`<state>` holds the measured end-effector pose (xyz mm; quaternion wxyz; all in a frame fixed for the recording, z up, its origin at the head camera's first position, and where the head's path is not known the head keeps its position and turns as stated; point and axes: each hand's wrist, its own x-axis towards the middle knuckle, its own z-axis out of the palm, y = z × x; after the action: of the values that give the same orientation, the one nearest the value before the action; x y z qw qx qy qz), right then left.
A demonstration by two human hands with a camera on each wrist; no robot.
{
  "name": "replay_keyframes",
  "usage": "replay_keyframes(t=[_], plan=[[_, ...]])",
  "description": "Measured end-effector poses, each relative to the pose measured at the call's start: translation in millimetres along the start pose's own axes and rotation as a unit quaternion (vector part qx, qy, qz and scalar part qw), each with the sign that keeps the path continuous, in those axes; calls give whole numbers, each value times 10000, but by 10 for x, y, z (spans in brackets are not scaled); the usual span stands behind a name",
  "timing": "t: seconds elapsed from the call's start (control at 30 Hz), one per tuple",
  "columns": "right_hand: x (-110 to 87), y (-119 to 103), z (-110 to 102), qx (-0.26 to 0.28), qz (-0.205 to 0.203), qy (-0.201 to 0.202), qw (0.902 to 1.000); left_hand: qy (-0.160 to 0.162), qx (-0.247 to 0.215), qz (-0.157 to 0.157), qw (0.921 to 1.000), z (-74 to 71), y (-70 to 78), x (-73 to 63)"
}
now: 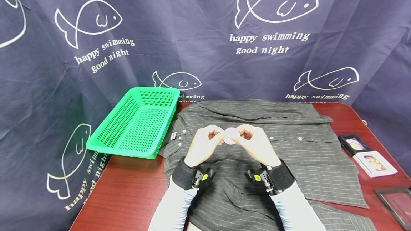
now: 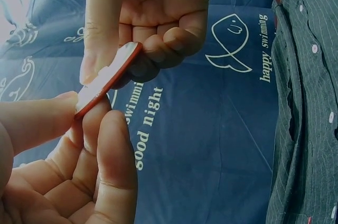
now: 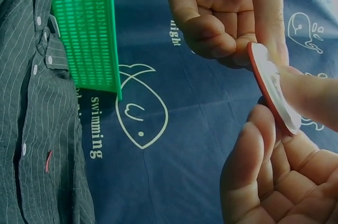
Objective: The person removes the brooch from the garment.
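A small round disc (image 1: 229,135) with a pale face and a red rim is held up above a dark grey pinstriped shirt (image 1: 305,167). My left hand (image 1: 204,144) pinches its left edge between thumb and fingers. On the opposite edge, my right hand (image 1: 257,145) pinches it the same way. Seen edge-on in the left wrist view, the disc (image 2: 110,78) is thin and tilted, white on one side and red on the other. Thumbs lie on the white side. The shirt is spread out with white buttons along its front.
A green plastic basket (image 1: 141,127) stands at the left, partly over the shirt. At the right edge of the red-brown table (image 1: 135,184) lie a small black-and-white case (image 1: 375,163) and a dark-framed item (image 1: 398,206). A blue fish-print curtain (image 1: 205,52) hangs behind.
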<state>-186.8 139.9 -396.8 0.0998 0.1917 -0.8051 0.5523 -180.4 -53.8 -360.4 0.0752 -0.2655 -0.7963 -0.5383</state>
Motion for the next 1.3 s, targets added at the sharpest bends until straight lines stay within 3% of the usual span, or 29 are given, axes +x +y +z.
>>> replay_keyframes(t=[0.3, 0.7, 1.3], plan=[[-9, -1, 1, -51, 62, 29, 10000, -46, 4, -106, 9999, 87, -320, 30], [-15, -13, 9, 50, 241, 96, 9996, -58, 15, 57, 10000, 88, -372, 26], [-1, -17, 12, -8, 155, 165, 9997, -81, 18, 73, 9999, 80, -373, 32]])
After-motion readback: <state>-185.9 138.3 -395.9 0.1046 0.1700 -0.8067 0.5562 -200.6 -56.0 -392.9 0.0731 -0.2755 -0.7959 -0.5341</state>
